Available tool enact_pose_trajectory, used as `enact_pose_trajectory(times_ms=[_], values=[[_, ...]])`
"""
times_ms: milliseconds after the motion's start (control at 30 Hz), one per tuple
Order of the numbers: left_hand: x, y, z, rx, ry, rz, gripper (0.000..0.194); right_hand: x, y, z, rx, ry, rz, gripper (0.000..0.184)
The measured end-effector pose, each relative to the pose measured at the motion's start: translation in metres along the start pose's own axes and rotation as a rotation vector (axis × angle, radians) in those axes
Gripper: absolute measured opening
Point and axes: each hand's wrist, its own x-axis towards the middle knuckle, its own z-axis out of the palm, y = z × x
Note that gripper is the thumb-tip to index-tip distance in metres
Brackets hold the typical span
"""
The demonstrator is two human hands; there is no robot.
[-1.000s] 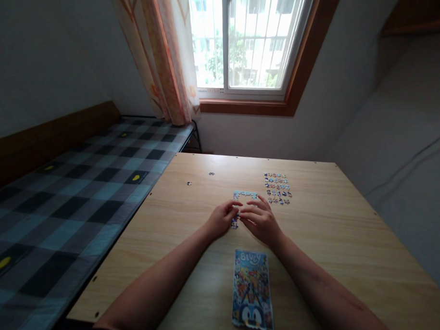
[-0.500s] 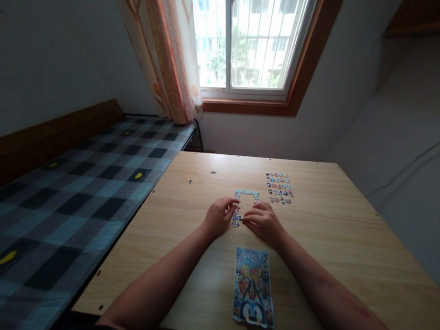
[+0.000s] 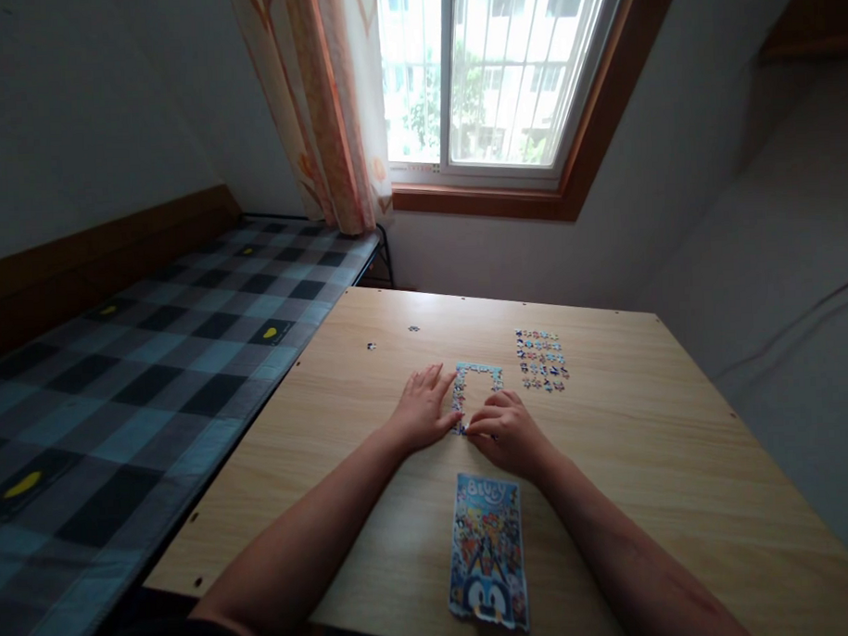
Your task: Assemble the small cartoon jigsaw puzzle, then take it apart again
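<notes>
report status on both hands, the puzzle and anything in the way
Left hand open, right hand grip unclear; both at puzzle, middle unfilled; packet not blocking

Blue-and-orange cartoon art covers the "Bluey" packet (image 3: 487,552) on a pale tan, wood-grained table (image 3: 651,458). Multicoloured puzzle pieces (image 3: 542,359) include blue ones. Black, grey and blue checks with yellow motifs pattern the bed cover (image 3: 168,364); cream and orange mark the curtain (image 3: 326,108), and reddish brown colours the window frame (image 3: 482,200).
</notes>
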Motion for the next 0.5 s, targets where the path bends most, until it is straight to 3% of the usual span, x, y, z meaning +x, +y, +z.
enact_pose_trajectory(times_ms=[367,500], values=[[-0.0012,0.005,-0.0004,0.076,-0.051,-0.013,0.073,0.0007,-0.0033,0.0001,-0.008,-0.008,0.004,0.011],[-0.0007,0.0032,-0.0005,0.056,-0.038,-0.025,0.068,0.0014,-0.0011,-0.0036,-0.008,0.094,0.019,0.008]])
